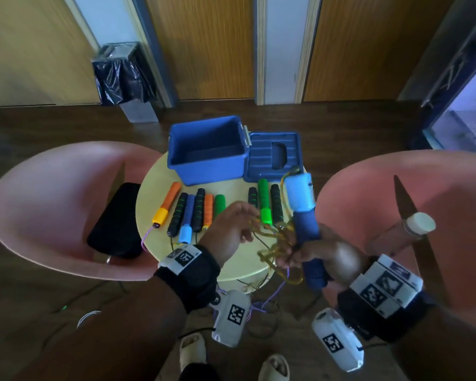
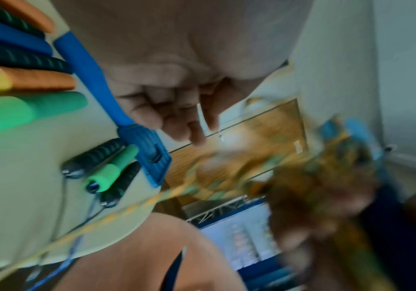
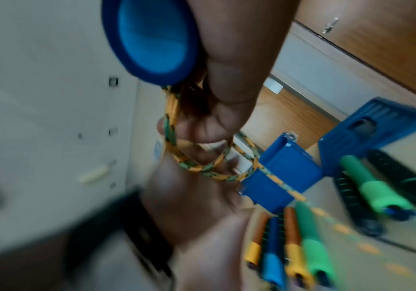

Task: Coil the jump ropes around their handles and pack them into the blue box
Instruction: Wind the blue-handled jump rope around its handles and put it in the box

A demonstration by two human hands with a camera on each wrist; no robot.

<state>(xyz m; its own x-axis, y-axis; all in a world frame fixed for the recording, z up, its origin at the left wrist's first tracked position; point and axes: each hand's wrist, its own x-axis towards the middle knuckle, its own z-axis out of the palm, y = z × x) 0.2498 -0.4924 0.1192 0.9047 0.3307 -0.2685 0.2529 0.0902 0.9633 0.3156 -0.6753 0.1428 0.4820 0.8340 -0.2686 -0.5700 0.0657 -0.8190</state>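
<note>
STEP: coil rope | RIGHT: my right hand (image 1: 323, 255) clamps the blue handle (image 1: 304, 215) and pinches loops | LEFT: my left hand (image 1: 228, 229), spread, guides yellow rope (image 1: 275, 243) | ADVICE: keep turns tight | blue box (image 1: 208, 148) at 12 o'clock on desk (image 1: 154, 188), empty

I'm in what looks to me like an office lounge or waiting corner: wood-panelled walls (image 1: 209, 50) with pale strips between, a dark wood floor (image 1: 52, 125), a steel bin lined with a black bag (image 1: 124, 75), two pink tub chairs (image 1: 52, 193) either side of a small round yellow table (image 1: 231, 193), and a lit glass-fronted cabinet (image 1: 462, 116) on my right
</note>
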